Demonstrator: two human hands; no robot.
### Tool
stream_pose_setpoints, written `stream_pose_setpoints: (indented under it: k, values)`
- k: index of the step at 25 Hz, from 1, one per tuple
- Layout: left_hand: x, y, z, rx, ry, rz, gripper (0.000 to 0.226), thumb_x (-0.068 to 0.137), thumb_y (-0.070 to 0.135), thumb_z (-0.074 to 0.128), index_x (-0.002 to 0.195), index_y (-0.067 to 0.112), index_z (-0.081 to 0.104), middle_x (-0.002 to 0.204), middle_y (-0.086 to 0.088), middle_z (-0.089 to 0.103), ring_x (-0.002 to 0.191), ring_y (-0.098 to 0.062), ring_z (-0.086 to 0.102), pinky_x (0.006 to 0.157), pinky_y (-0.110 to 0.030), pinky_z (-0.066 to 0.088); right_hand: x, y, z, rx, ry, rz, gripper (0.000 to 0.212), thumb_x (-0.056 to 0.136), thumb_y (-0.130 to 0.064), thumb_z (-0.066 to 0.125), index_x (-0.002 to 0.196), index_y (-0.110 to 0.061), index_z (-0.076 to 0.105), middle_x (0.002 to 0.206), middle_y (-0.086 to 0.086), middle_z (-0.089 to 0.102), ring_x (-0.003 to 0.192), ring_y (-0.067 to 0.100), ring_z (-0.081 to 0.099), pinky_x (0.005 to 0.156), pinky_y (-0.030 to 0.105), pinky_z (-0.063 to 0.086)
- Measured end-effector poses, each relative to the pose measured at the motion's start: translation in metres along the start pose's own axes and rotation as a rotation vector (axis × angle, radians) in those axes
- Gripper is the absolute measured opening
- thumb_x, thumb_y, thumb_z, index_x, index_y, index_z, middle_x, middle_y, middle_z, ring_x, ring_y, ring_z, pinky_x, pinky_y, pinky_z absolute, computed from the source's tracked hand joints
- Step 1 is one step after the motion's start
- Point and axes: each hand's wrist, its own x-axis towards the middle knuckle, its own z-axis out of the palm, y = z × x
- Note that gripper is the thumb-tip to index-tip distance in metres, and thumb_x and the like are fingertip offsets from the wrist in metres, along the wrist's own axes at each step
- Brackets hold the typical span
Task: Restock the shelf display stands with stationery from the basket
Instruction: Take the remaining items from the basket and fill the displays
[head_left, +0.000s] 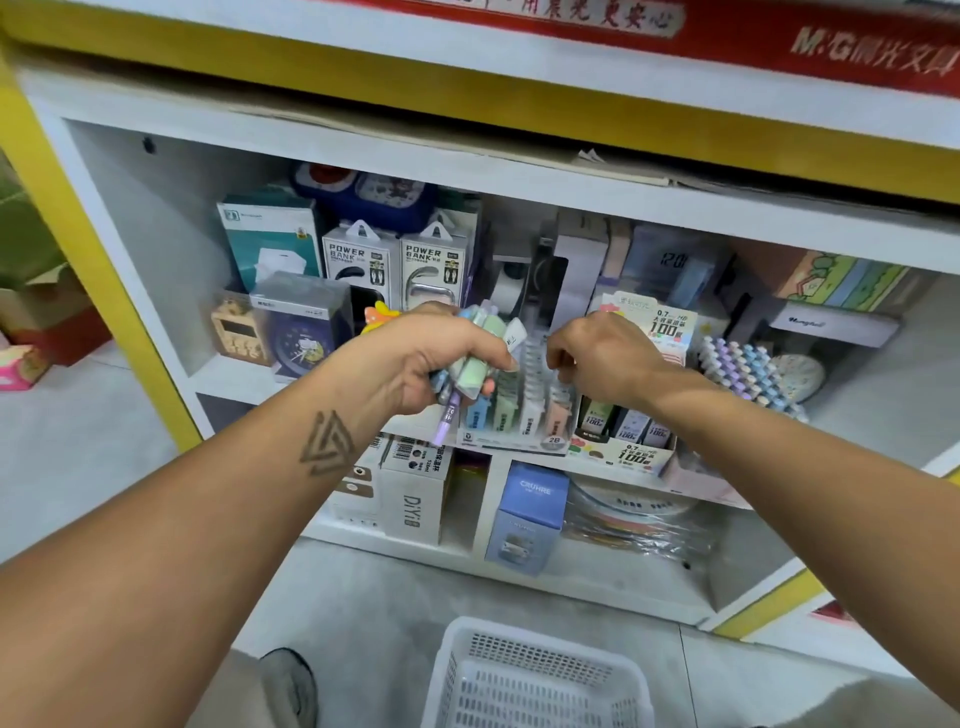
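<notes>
My left hand grips a bundle of pastel pens, with a purple tip poking out below my palm. It hovers over the left side of a clear display stand marked 2B that holds rows of pastel pens. My right hand is curled over the stand's right rows, fingertips down among the pens; what it pinches is hidden. The white plastic basket stands on the floor below, and the part in view looks empty.
A lead refill box sits right of the stand, and a rack of pastel-capped pens further right. Power bank boxes and clocks stand behind. White boxes and a blue box fill the lower shelf. My shoe is beside the basket.
</notes>
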Motion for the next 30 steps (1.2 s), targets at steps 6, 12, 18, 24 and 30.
stream_pose_setpoints:
  k: [6, 12, 18, 24, 30]
  values:
    - [0.001, -0.001, -0.005, -0.012, -0.032, -0.005, 0.038, 0.074, -0.003, 0.077, 0.106, 0.004, 0.06, 0.075, -0.013, 0.066, 0.055, -0.021, 0.062, 0.046, -0.023, 0.04, 0.0, 0.001, 0.004, -0.026, -0.019, -0.015, 0.018, 0.086, -0.007, 0.067, 0.095, -0.023, 0.072, 0.098, 0.0, 0.073, 0.095, 0.026, 0.065, 0.082, 0.033, 0.05]
    - [0.0, -0.001, -0.009, -0.056, -0.12, -0.016, 0.023, 0.079, -0.004, 0.07, 0.098, 0.007, 0.062, 0.073, -0.01, 0.063, 0.058, -0.019, 0.058, 0.051, -0.026, 0.036, 0.001, -0.01, -0.016, 0.669, -0.024, 0.16, 0.037, 0.089, 0.002, 0.059, 0.115, -0.021, 0.074, 0.108, -0.002, 0.076, 0.099, 0.011, 0.068, 0.086, 0.026, 0.055]
    - [0.001, -0.002, 0.0, -0.106, -0.125, 0.012, 0.028, 0.078, -0.006, 0.068, 0.102, 0.006, 0.061, 0.081, -0.014, 0.065, 0.056, -0.02, 0.061, 0.048, -0.024, 0.04, -0.018, -0.029, -0.035, 1.486, -0.098, 0.293, 0.016, 0.081, -0.008, 0.079, 0.097, -0.005, 0.075, 0.087, 0.008, 0.075, 0.076, 0.014, 0.068, 0.057, 0.019, 0.052]
    - [0.003, -0.004, -0.002, -0.179, -0.136, -0.031, 0.017, 0.084, -0.008, 0.059, 0.097, 0.002, 0.063, 0.068, -0.011, 0.065, 0.05, -0.017, 0.059, 0.039, -0.02, 0.043, -0.027, -0.003, -0.037, 1.811, 0.007, 0.412, 0.011, 0.094, -0.001, 0.063, 0.099, -0.004, 0.071, 0.091, 0.015, 0.076, 0.081, 0.02, 0.073, 0.071, 0.027, 0.061]
    - [0.007, -0.004, 0.002, -0.184, -0.097, -0.041, 0.027, 0.083, -0.008, 0.058, 0.104, 0.008, 0.064, 0.063, -0.008, 0.062, 0.046, -0.015, 0.055, 0.039, -0.02, 0.043, -0.025, 0.006, -0.035, 1.372, 0.032, 0.349, 0.022, 0.088, -0.008, 0.074, 0.108, -0.008, 0.066, 0.077, 0.007, 0.074, 0.055, 0.018, 0.063, 0.045, 0.025, 0.049]
